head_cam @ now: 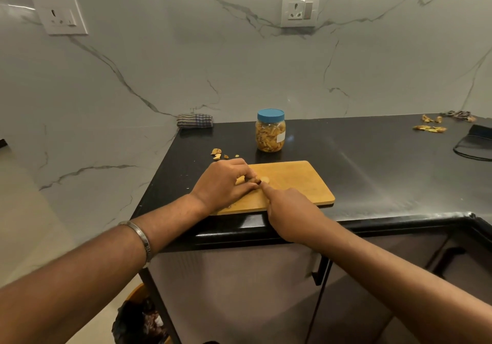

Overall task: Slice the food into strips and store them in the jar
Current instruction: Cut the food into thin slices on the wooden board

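A small pale piece of food (pixel 262 180) lies on the wooden cutting board (pixel 298 181), near the board's left half and a little toward its far edge. The left hand (pixel 226 184) rests on the left end of the board, its fingers curled together and pressing down on the food from the left side. The right hand (pixel 290 210) comes over the near edge of the board; its forefinger is stretched out toward the food and the other fingers are folded under. It seems to hold something thin, but the tool itself I cannot make out, so I cannot tell what the fingers close on.

Behind the board, well apart from it, stands the plastic jar (pixel 270 130) with its blue lid (pixel 270 114) on. It is nearly full of yellow strips. Just beyond the far-left corner of the board lie a few scraps of peel (pixel 217 153). The board sits on a black countertop (pixel 372 162), near its front edge.

Far behind and left of the board, against the marble wall, lies a folded checked cloth (pixel 195 120). Far right of the board, at the back of the counter, are more yellow peelings (pixel 430 128), and at the right border a dark object with a cord (pixel 476 141). The left forearm wears a metal bangle (pixel 141 240).
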